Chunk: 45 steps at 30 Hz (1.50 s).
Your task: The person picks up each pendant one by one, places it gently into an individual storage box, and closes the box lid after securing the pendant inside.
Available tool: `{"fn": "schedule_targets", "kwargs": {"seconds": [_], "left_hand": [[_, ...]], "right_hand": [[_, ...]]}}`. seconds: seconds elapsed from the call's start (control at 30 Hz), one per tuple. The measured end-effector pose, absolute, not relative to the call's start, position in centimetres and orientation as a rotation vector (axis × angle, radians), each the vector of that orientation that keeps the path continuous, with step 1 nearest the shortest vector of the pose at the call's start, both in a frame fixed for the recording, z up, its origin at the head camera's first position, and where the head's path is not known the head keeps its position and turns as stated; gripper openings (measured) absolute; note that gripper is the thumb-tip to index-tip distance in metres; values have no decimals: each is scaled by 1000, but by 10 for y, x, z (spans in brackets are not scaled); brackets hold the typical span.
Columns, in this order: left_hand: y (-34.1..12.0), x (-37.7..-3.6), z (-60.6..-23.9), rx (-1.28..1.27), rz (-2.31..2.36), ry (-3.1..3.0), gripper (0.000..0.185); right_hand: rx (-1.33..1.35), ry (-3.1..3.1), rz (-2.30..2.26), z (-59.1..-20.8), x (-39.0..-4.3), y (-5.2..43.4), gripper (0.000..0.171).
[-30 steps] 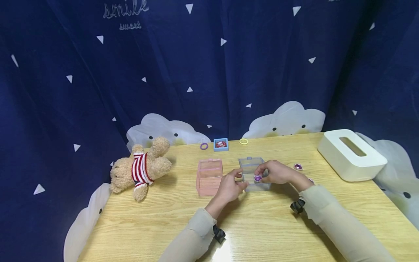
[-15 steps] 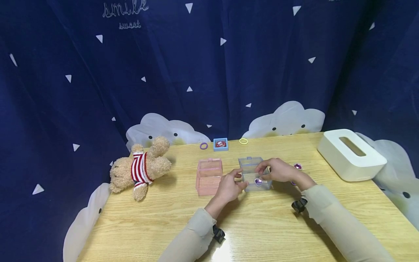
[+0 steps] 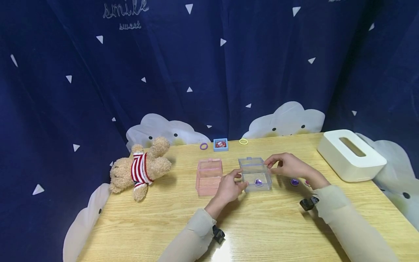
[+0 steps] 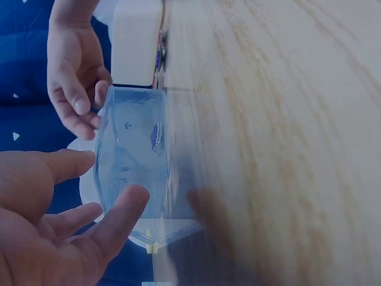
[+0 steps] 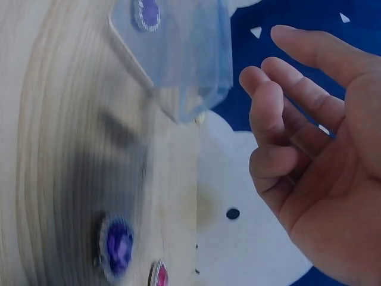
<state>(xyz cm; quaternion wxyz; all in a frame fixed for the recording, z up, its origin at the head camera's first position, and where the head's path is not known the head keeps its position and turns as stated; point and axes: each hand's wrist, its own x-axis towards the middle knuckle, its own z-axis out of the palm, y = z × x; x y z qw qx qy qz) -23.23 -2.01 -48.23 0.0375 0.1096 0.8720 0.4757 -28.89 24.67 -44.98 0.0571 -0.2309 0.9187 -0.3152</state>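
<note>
A clear bluish plastic box (image 3: 254, 187) stands on the table with its lid raised at the back. Inside it lies a purple gem (image 3: 258, 182) with a silvery beaded rim. My left hand (image 3: 228, 186) is at the box's left side, fingers extended and apart, thumb near the front wall (image 4: 134, 173). My right hand (image 3: 289, 167) hovers by the right side with loosely bent fingers and nothing in them. Below it on the table lie another purple gem (image 5: 117, 247) and a pink gem (image 5: 158, 275), both silver-rimmed.
An open pink clear box (image 3: 209, 186) stands left of my left hand. Behind are a purple ring (image 3: 204, 146), a small blue square case (image 3: 220, 145) and a yellow ring (image 3: 243, 141). A teddy bear (image 3: 141, 168) lies left; a white tissue box (image 3: 351, 156) stands right.
My right hand has let go of the purple gem inside the bluish box, then drawn back to the right, out of the box. The left hand has stayed in place.
</note>
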Motion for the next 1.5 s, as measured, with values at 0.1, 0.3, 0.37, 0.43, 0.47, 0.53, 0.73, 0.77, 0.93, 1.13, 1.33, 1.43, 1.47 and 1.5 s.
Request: {"fn": "schedule_targets", "kwargs": {"seconds": [0.1,0.3,0.37,0.43,0.47,0.53,0.73,0.77,0.93,1.13,1.33,1.43,1.47,1.5], "left_hand": [[-20,-232,-483,341,1461,2673,57],[-21,-232,-483,340,1463,2675,57],[-21,-232,-483,340,1458,2675,57],[-21,-232,-482,340,1456,2674,57],[-21,-232,-482,339,1455,2673,57],[-21,-232,-482,334,1453,2671,57],[-21,-232,-483,328,1452,2669,57],[-21,-232,-483,331,1454,2669,58],[-21,-233,-483,329,1456,2663,58],[-21,-233,-484,329,1470,2654,57],[-20,-233,-483,315,1476,2647,57],[-20,-233,-483,305,1471,2644,57],[-20,-233,-483,302,1469,2644,57],[-20,-233,-483,301,1466,2646,57]], "right_hand": [[-667,2797,-964,-450,-288,256,26],[-656,2809,-962,-456,-285,276,23],[-653,2804,-945,-458,-284,282,24],[-631,2803,-921,-460,-282,287,25],[-624,2801,-912,-460,-281,290,26],[-609,2803,-888,-462,-279,294,27],[-540,2805,-860,-469,-274,307,26],[-529,2804,-861,-470,-274,309,26],[-500,2788,-874,-477,-271,319,23],[-548,2852,-758,-479,-266,322,31],[-564,2873,-724,-486,-267,322,33],[-560,2873,-692,-489,-268,324,32],[-559,2873,-686,-490,-268,324,32],[-562,2871,-683,-491,-268,324,33]]}}
